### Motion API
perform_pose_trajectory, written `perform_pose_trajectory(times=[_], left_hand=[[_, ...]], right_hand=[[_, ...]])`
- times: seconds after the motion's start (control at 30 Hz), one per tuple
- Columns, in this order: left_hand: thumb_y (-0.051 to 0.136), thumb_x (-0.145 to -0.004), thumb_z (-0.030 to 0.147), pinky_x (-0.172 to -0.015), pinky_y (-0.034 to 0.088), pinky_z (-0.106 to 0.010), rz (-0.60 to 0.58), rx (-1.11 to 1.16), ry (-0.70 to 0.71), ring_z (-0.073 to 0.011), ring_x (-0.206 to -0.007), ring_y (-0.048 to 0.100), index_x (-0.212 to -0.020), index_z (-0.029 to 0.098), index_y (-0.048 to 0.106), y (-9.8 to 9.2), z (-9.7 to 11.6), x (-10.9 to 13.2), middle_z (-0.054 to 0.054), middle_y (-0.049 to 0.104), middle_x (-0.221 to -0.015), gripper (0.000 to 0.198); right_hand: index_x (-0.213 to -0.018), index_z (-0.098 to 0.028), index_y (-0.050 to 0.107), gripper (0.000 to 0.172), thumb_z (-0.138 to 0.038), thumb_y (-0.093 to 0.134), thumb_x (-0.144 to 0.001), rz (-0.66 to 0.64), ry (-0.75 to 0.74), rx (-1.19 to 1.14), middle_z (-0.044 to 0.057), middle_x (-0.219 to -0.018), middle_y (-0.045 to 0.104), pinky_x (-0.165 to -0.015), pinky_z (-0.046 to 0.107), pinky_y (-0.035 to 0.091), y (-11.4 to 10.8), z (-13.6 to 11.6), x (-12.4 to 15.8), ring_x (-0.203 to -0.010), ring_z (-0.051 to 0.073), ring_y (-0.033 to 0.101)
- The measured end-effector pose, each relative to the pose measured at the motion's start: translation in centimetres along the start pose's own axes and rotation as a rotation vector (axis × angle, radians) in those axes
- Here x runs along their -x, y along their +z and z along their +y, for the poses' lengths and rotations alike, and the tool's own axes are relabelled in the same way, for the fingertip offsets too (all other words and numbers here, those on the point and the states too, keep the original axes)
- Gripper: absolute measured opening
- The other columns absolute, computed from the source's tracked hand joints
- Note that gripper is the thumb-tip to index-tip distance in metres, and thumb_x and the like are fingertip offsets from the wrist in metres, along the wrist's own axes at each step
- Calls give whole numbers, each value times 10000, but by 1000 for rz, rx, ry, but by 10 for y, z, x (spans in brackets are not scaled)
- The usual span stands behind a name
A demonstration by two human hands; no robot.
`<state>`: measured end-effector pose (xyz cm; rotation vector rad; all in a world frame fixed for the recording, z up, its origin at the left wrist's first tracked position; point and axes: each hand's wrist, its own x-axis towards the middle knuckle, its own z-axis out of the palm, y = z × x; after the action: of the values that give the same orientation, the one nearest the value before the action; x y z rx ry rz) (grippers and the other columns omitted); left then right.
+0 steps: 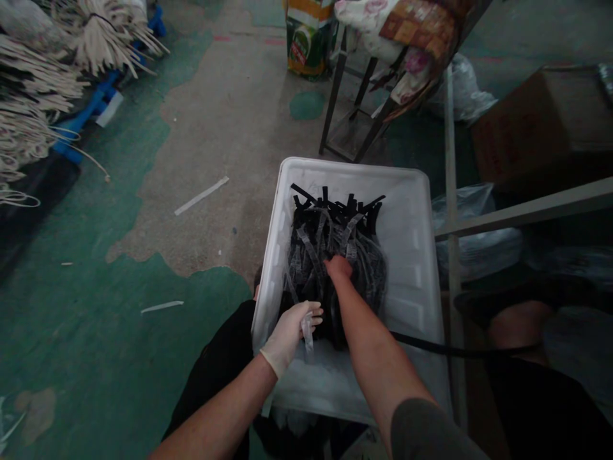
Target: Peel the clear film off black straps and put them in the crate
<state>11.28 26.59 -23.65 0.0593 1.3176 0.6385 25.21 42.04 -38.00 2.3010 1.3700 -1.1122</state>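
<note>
A white plastic bin [412, 255] holds a pile of black strips [306, 255], many wrapped in clear plastic. My left hand [292, 329], in a pale glove, is over the near left part of the pile, its fingers curled round a piece of clear plastic [308, 338] that hangs down. Farther in, my right hand [339, 267] reaches into the middle of the strips. Its fingers are mostly hidden among them, so what it holds cannot be made out.
Bundles of pale cord [100, 38] lie at the upper left. Beyond the bin stand a metal-legged stool [335, 96] and a green bag [310, 48]. A metal frame [453, 255], plastic bags and a cardboard box [527, 128] are on the right. A person's knee [517, 329] shows there.
</note>
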Motion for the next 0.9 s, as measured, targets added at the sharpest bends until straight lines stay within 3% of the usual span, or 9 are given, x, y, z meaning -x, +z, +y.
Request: perform_pose_trajectory(times=[0.13, 0.23, 0.37, 0.47, 0.53, 0.63, 0.73, 0.83, 0.9], left_hand=[[597, -793, 429, -815, 462, -316, 36, 22, 18, -244, -950, 670, -1044, 158, 705, 1, 3, 3, -140, 703, -1108, 385], [598, -794, 396, -781, 493, -307, 23, 56, 76, -213, -874, 689, -1066, 178, 688, 0, 8, 8, -125, 694, -1134, 360], [619, -733, 236, -665, 516, -276, -16, 45, 151, -147, -646, 668, -970, 150, 684, -1, 18, 11, -120, 715, -1049, 260], [613, -688, 170, -591, 502, -237, -70, 21, 199, -103, -554, 623, -892, 155, 677, 0, 25, 14, -82, 729, -956, 215], [606, -664, 153, -569, 496, -221, -173, -39, 212, -91, -531, 606, -837, 159, 675, 1, 27, 22, -51, 727, -871, 186], [587, -638, 137, -532, 468, -199, -413, -244, 227, -96, -521, 608, -739, 150, 672, 5, 24, 49, -25, 696, -737, 133], [564, -657, 133, -544, 463, -198, -635, -462, 250, -115, -562, 638, -728, 140, 691, 12, 10, 91, -29, 682, -701, 145], [588, -708, 150, -608, 493, -218, -714, -560, 324, -125, -616, 652, -747, 132, 709, 19, -13, 137, -37, 677, -709, 128], [622, -757, 202, -661, 515, -243, -696, -505, 396, -125, -641, 657, -857, 136, 727, 21, -31, 165, -49, 693, -778, 159]], right_hand=[[-1077, -90, 672, 405, -425, 655, -851, 26, -73, -140, 179, -1148, 666, -899, 366, 506, -18, 3, 8, -1086, 257, 629], [-1076, -127, 688, 426, -473, 653, -828, -31, -156, -286, 135, -1066, 707, -740, 269, 528, -29, 10, 31, -961, 230, 671], [-988, -109, 694, 385, -462, 630, -849, -187, -138, -454, 117, -889, 729, -500, 211, 473, -31, 31, 89, -642, 149, 629], [-1012, -99, 677, 447, -484, 460, -944, -259, -90, -609, 143, -938, 723, -465, 193, 455, -37, 52, 144, -539, 92, 538], [-1011, -122, 683, 498, -529, 401, -957, -343, -84, -731, 122, -926, 726, -471, 197, 468, -41, 64, 183, -462, 60, 446], [-934, -137, 699, 592, -622, 360, -935, -438, -85, -897, 81, -768, 708, -457, 217, 470, -45, 76, 235, -392, 46, 340], [-855, -129, 691, 585, -666, 459, -866, -438, -92, -1038, 57, -634, 650, -443, 229, 456, -47, 84, 280, -426, 85, 446], [-790, -127, 673, 468, -585, 699, -699, -371, -141, -1153, 54, -658, 653, -510, 236, 480, -52, 95, 321, -566, 135, 579], [-745, -142, 643, 421, -536, 747, -637, -261, -177, -1212, 22, -634, 632, -511, 221, 457, -57, 105, 348, -554, 115, 554]])
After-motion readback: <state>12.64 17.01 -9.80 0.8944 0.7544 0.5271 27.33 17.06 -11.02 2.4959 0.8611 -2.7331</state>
